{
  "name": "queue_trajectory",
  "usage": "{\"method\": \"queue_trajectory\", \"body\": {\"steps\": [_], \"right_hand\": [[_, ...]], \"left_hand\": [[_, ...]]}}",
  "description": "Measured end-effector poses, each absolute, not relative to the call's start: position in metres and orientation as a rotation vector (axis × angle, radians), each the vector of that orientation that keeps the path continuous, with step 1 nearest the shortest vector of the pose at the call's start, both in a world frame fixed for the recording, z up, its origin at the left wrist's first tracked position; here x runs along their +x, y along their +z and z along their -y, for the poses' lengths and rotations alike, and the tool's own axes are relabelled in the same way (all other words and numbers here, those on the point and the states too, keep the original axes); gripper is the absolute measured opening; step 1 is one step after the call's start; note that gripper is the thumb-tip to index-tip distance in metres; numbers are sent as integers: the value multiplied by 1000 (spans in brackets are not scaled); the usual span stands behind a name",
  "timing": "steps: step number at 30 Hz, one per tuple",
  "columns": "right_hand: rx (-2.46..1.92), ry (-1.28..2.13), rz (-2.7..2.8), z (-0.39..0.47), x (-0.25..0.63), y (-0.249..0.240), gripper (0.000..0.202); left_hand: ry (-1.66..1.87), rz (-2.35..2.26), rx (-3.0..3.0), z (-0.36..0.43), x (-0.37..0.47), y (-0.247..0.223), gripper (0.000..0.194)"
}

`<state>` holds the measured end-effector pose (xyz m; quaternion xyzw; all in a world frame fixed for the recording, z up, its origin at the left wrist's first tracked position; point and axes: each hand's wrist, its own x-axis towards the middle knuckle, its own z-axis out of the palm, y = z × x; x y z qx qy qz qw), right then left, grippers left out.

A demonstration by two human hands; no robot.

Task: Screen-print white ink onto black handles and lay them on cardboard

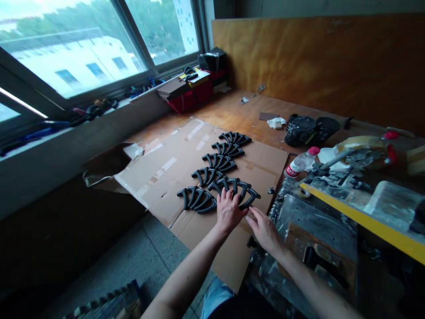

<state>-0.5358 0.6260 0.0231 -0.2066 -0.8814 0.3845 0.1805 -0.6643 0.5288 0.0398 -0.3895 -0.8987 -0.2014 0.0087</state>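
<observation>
Black curved parts, handle-like and forked at the top, lie in overlapping fanned rows [219, 161] on a flattened cardboard sheet [156, 173]. My left hand [229, 210] rests on the nearest right-hand group of black curved parts [244, 189], its fingers spread over their lower ends. Close beside it, my right hand [264, 228] has its fingers stretched out, with the fingertips at the bottom end of the outermost part. Another fan of these parts [197, 199] lies just left of my left hand. My fingers hide some lower ends.
Right of the cardboard stand a bottle with a red cap [301, 162], black round containers [300, 129] and a machine with a yellow edge [365, 219]. Red boxes [191, 95] sit by the window. A wooden board [315, 66] rises behind the table.
</observation>
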Motion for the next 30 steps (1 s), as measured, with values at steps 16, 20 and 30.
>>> {"method": "queue_trajectory", "body": {"steps": [16, 20, 30], "right_hand": [[-1520, 1040, 2322, -839, -668, -3, 52], [-1536, 1019, 2334, -853, -691, -19, 58], [-1494, 1022, 2569, -845, -691, -5, 70]], "left_hand": [[-428, 2748, -1766, -811, -780, 4, 32], [-432, 2797, -1634, -835, -803, -6, 34], [-706, 2600, -1558, -787, -780, -59, 61]]}}
